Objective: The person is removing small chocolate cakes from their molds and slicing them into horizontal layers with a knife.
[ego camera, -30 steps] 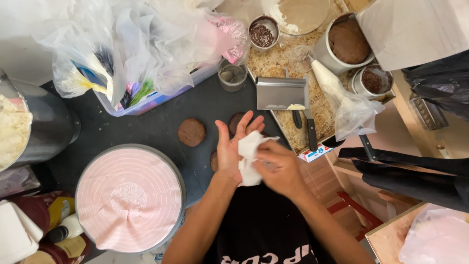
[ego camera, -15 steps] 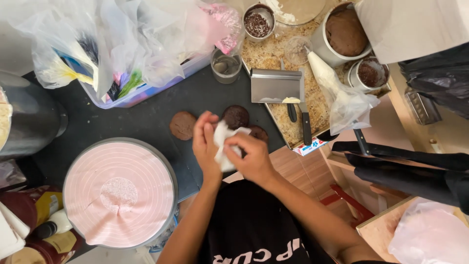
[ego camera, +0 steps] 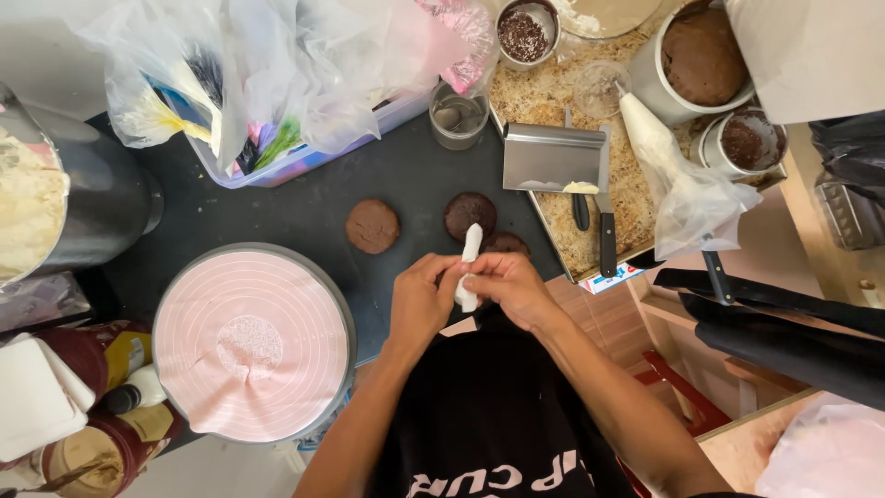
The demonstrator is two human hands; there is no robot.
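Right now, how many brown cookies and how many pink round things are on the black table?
Brown cookies: 3
Pink turntable: 1
Total: 4

A white, crumpled wipe [ego camera: 469, 263] stands upright, pinched between both hands above the dark counter.

The dark worktop [ego camera: 277, 212] bears a pink turntable [ego camera: 251, 343] and three brown cookies [ego camera: 372, 226].
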